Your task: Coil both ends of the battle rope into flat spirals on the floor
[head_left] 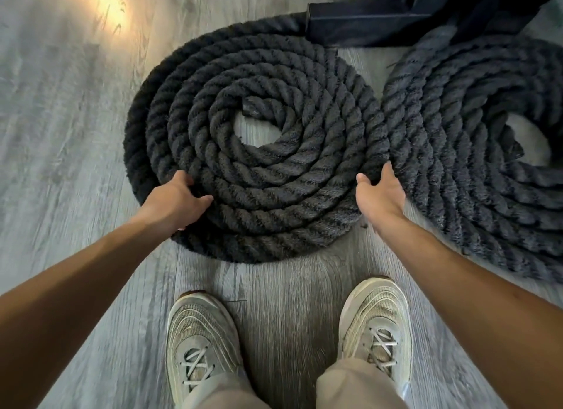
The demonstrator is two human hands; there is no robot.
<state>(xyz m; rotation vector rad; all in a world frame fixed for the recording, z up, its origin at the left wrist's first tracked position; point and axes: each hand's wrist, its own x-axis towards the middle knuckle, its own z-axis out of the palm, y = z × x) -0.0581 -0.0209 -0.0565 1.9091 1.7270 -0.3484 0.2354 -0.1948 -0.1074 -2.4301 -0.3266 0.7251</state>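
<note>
battle rope lay on the floor just beyond the shoes, both ends wound flat. left grip clenched the near spiral's outer turns. right grip was released, straight fingers pressing its right edge, likely to snug the turns. second spiral touched it; a black frame stood behind.

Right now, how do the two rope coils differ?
The left coil shows whole; the right coil runs off the picture's edge. Both hands work the left coil: left hand grips its rim, right hand lies open at its side; no hand grips the right coil. Both are flat dark spirals, touching.
</note>
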